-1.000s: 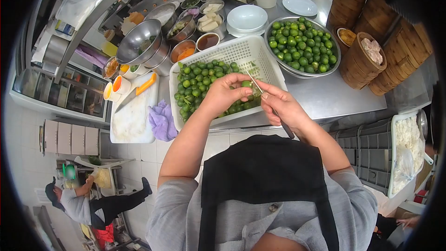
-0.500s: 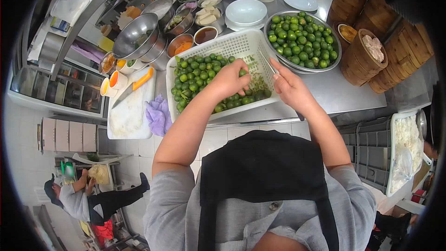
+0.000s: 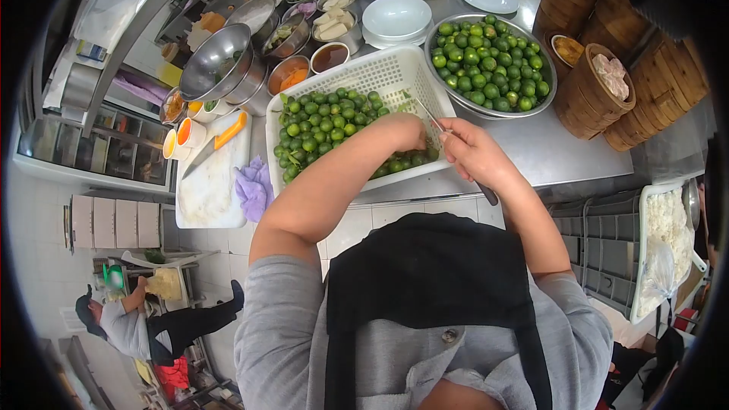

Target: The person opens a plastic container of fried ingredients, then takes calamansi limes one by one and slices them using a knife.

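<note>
My right hand (image 3: 480, 153) is wrapped around a knife (image 3: 487, 194), its dark handle end sticking out below the fist and its narrow blade angled up over the basket's right side. Curled and turned downward, my left hand (image 3: 402, 134) is inside the white perforated basket (image 3: 406, 64), close beside the blade. Its fingertips are hidden, so what they hold cannot be made out. Small green limes (image 3: 326, 123) fill the basket's left and front parts, with bits of green stem at its right. A steel bowl (image 3: 552, 83) heaped with limes (image 3: 490, 61) stands right of the basket.
At left, a white cutting board (image 3: 216, 193) bears an orange-handled knife (image 3: 228, 133), with a purple cloth (image 3: 254, 188) beside it. Bowls of ingredients and white plates (image 3: 396, 17) line the back. Bamboo steamers (image 3: 581, 106) stand right. Another person (image 3: 125, 319) works at far left.
My left hand has moved right and lower, toward the blade; the lime seen in its fingers earlier is now hidden. My right hand has tilted, exposing more of the knife handle.
</note>
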{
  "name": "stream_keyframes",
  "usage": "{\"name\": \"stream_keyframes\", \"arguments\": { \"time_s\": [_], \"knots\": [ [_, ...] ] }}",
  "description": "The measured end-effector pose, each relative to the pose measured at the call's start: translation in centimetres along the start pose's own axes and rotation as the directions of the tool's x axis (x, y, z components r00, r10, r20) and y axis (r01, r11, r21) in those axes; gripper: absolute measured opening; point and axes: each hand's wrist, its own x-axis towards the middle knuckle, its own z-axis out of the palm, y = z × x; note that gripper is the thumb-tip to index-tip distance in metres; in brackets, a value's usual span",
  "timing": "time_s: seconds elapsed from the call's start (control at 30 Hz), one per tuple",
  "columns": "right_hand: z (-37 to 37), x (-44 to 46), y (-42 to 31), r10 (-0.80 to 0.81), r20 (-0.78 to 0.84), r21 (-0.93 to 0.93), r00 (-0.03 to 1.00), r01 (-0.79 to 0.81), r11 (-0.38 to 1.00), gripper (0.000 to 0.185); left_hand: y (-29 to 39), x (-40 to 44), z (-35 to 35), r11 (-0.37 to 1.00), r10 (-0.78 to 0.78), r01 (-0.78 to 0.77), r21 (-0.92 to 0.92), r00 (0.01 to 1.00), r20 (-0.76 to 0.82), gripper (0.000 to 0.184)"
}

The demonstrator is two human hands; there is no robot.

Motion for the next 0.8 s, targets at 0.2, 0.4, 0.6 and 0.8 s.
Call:
{"name": "stream_keyframes", "arguments": {
  "time_s": [0.2,0.4,0.6,0.8],
  "knots": [
    [0.0,0.1,0.1,-0.02,0.023,0.034,1.0,0.02,0.999,0.034,-1.8,-1.1,-0.3,0.984,-0.044,0.026,0.176,0.994,0.102,0.029],
    [0.2,0.0,0.0,-0.031,0.026,-0.005,0.999,0.031,1.0,0.034,-0.9,-1.4,-0.7,0.978,-0.032,0.015,0.209,0.997,0.075,0.031],
    [0.7,0.0,0.1,-0.046,0.003,0.085,0.999,0.046,0.995,0.032,-4.7,-6.4,-2.6,0.917,0.224,-0.334,-0.219,0.883,-0.412,0.034],
    [1.5,-0.2,0.4,-0.07,0.023,0.123,0.997,0.067,0.99,0.031,-8.9,-14.9,-5.8,0.718,-0.138,-0.422,-0.553,0.693,-0.708,0.03]
  ]
}}
